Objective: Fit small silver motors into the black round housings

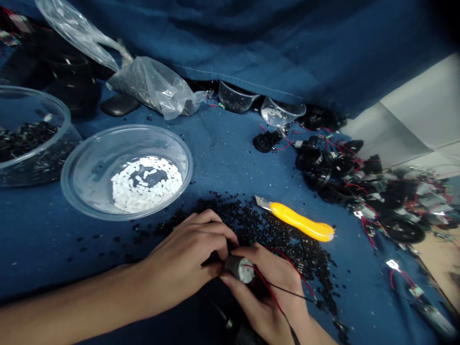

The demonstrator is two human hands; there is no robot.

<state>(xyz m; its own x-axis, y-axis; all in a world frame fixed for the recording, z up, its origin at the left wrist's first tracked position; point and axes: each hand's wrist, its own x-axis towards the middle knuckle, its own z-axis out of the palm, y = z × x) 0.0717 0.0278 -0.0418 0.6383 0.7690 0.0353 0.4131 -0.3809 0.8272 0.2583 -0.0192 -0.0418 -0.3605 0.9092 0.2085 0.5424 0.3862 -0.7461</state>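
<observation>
A small round motor (240, 268) with a white end cap and red and black wires sits between the thumb and index finger of my right hand (271, 292). My left hand (196, 247) is beside it, fingers bent and closed at the motor's far side; whatever its fingertips pinch is hidden. Many small black pieces (287, 244) lie scattered on the blue cloth around both hands. Behind my right hand rests a yellow utility knife (302, 221), its blade pointing left. A clear bowl (72, 206) of small white pieces (143, 189) stands behind my left hand.
At the far left stands a clear tub (61, 129) of black parts. Behind the bowl lies a plastic bag (151, 86). Two small clear cups (237, 98) sit by the hanging blue cloth (287, 43). Wired black assemblies (381, 191) pile up on the right.
</observation>
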